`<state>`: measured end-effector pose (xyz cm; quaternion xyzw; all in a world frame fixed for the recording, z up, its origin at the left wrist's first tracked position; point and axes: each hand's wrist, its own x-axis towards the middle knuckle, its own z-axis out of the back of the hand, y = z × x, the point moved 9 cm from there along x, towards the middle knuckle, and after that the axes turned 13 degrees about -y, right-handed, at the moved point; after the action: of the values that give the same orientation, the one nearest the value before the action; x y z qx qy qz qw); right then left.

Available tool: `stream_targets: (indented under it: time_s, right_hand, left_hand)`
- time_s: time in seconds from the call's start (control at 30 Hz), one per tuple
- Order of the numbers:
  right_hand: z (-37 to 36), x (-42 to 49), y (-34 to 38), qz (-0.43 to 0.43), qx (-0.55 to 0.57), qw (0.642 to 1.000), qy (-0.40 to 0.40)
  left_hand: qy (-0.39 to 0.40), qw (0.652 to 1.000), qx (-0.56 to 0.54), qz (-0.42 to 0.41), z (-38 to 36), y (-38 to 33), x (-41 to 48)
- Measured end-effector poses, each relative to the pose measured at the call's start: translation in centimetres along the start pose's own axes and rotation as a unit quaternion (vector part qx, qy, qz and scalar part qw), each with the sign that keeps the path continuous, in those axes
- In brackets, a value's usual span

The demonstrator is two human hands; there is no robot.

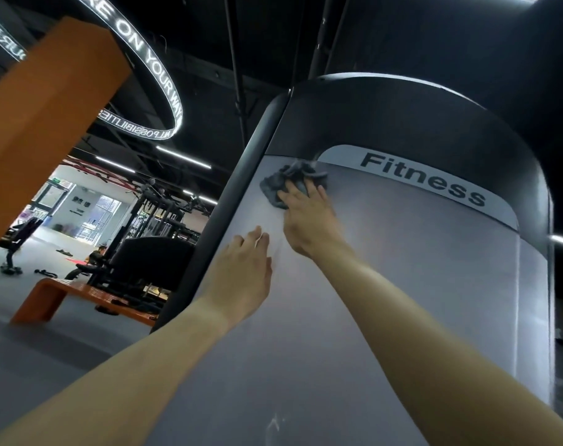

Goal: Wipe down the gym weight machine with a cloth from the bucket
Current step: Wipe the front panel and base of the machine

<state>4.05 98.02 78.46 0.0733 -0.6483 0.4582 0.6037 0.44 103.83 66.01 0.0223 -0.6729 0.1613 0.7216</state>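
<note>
A person's right hand point(309, 220) presses a crumpled grey cloth point(286, 181) with spread fingers near the top of the weight machine's grey panel point(402, 284), the left hand point(244, 272) lying flat and empty just below; wiping looks under way, with a white smudge point(273, 423) lower down apparently left to clean.

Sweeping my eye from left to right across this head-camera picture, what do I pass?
orange beam → left hand → right hand → Fitness label
</note>
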Motion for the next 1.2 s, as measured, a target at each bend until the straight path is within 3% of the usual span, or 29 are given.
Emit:
stream_targets:
  time_s: [0.2,0.47,0.73,0.87,1.03,1.13,1.2]
  right_hand:
    - [-1.7,-3.3,2.0,0.139,0.006,0.989,0.045]
    - [-1.3,2.5,0.9,0.030,-0.020,0.999,0.010]
    - [-1.9,-2.7,3.1,0.109,0.023,0.993,0.033]
    - [-1.1,-1.0,1.9,0.062,-0.004,0.998,0.020]
    - [-1.2,-3.8,4.2,0.033,-0.008,0.999,0.030]
    - [-1.5,-7.1,6.4,0.059,0.012,0.997,0.043]
    - [-1.8,-10.0,8.5,0.104,0.050,0.991,0.065]
  left_hand:
    - [-0.004,1.000,-0.005,-0.007,-0.3,0.1,-0.4]
    - [0.037,0.999,0.021,-0.024,-1.4,0.2,-0.6]
    - [0.020,0.999,0.020,-0.025,-1.2,0.3,-0.6]
    - [0.065,0.996,0.054,-0.038,-1.0,-0.3,-0.8]
    - [0.140,0.990,-0.005,-0.005,0.8,-0.1,-1.6]
    - [0.069,0.994,0.048,-0.063,3.8,0.5,-2.7]
    - [0.065,0.992,0.078,-0.074,4.8,1.6,-4.0]
